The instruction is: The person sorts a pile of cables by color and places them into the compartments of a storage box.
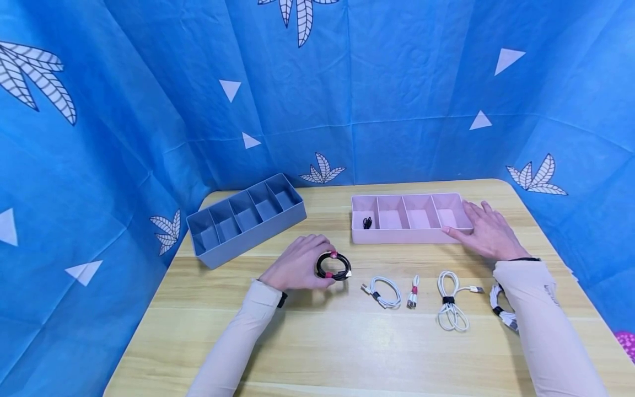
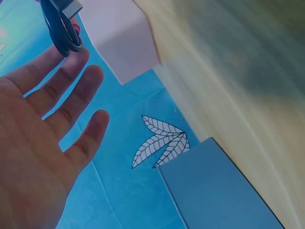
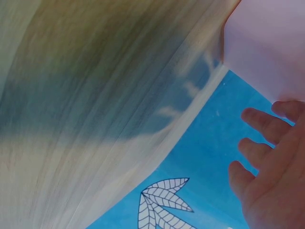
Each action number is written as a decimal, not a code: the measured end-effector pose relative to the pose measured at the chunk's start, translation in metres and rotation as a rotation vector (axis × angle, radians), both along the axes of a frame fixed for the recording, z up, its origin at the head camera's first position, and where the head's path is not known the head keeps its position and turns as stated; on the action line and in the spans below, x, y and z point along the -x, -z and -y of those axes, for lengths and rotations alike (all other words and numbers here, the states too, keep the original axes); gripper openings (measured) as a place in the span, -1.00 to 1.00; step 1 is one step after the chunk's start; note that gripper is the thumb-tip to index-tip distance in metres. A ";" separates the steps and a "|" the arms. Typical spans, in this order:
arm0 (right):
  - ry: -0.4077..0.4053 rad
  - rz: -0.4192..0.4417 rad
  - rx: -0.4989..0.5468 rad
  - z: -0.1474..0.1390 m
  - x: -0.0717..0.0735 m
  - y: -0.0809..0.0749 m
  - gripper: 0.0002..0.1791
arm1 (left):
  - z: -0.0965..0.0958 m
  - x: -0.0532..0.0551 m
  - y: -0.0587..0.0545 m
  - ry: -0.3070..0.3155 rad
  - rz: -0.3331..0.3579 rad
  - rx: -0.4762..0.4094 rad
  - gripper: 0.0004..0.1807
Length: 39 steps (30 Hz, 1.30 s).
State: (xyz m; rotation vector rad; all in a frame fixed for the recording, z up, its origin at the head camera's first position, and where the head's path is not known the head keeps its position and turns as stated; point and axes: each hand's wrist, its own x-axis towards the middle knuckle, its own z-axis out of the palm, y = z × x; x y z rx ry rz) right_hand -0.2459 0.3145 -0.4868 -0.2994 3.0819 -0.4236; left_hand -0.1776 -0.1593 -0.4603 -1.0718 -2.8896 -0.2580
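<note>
A black coiled cable (image 1: pixel 342 277) with red ties and a metal plug is pinched in my left hand (image 1: pixel 302 262), over the table left of the middle. In the left wrist view the cable (image 2: pixel 59 28) hangs at the fingertips, with the other fingers spread. My right hand (image 1: pixel 488 229) rests at the right end of the pink divided box (image 1: pixel 397 237), thumb over the front rim and fingers along the end wall. In the right wrist view, the right hand's fingers (image 3: pixel 267 126) extend loosely beside that box. A small black cable (image 1: pixel 367 223) lies in its leftmost compartment.
A blue-grey divided box (image 1: pixel 258 229) stands at the back left. In a row before me lie a white coiled cable (image 1: pixel 389 292), a short white cable (image 1: pixel 413 292), a longer white cable (image 1: pixel 451 309) and another white coil (image 1: pixel 498 303) partly under my right forearm. Blue curtain (image 1: pixel 347 110) surrounds the table.
</note>
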 end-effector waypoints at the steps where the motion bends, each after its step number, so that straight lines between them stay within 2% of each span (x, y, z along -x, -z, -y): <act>1: 0.000 0.003 0.001 0.000 0.000 0.000 0.16 | 0.000 0.001 -0.001 0.002 -0.001 -0.005 -0.29; 19: 0.005 0.006 0.002 0.001 0.000 -0.001 0.17 | -0.012 0.009 -0.012 0.004 -0.041 -0.042 -0.32; 27: 0.005 -0.005 0.009 0.000 0.001 0.001 0.17 | -0.017 0.015 -0.017 0.020 -0.048 -0.042 -0.27; 39: 0.006 -0.001 0.005 0.000 0.000 0.002 0.16 | -0.021 0.020 -0.021 0.020 -0.075 -0.066 -0.32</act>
